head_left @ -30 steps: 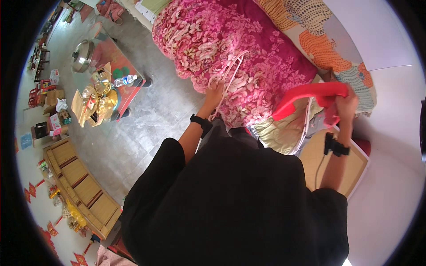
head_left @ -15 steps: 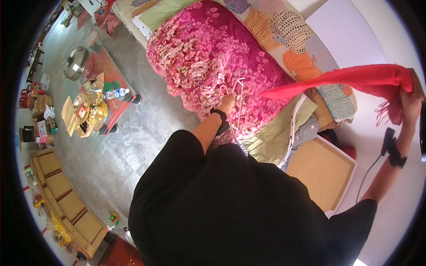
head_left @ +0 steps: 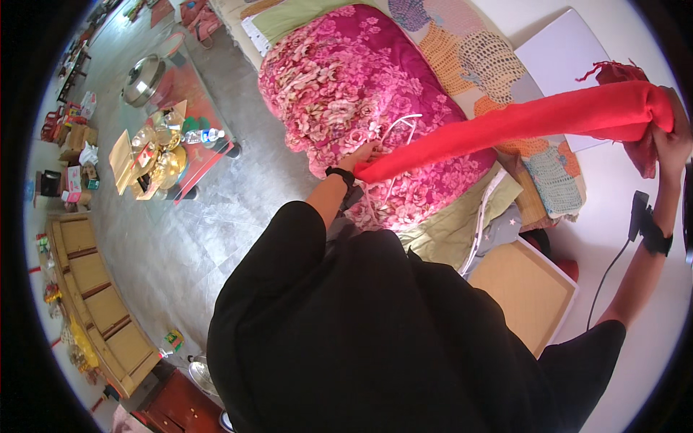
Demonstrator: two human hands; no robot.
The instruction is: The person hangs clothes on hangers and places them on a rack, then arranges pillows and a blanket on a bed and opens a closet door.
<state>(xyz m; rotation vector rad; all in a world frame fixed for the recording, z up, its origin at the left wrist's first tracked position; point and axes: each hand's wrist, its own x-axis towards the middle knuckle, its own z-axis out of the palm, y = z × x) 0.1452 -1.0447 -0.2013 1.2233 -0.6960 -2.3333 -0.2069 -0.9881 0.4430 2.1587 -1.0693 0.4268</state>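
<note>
A long red scarf (head_left: pixel 498 131) with a fringe stretches from the right edge of the view to the middle, over the flowered bedding. My right hand (head_left: pixel 670 137) is raised at the far right and gripped round the scarf near its bunched, fringed end. The scarf's other end reaches my left hand (head_left: pixel 359 156), which is closed on a thin white clothes hanger (head_left: pixel 401 120). Part of the hanger shows above and below the scarf; the rest is covered by it. Whether the left fingers also hold the scarf's tip is hidden.
Pink flowered bedding (head_left: pixel 325 79) lies under the hanger on a bed with a crocheted cover (head_left: pixel 491 61). To the left stands a low table (head_left: pixel 206 108) with a pot, a bottle and gold-coloured items. A tan board (head_left: pixel 523 289) lies at lower right; a wooden bench (head_left: pixel 108 310) is at lower left.
The scarf's free end has swung left and now lies across the hanger at my left hand. The fringe has flipped upward, and the view has shifted slightly.
</note>
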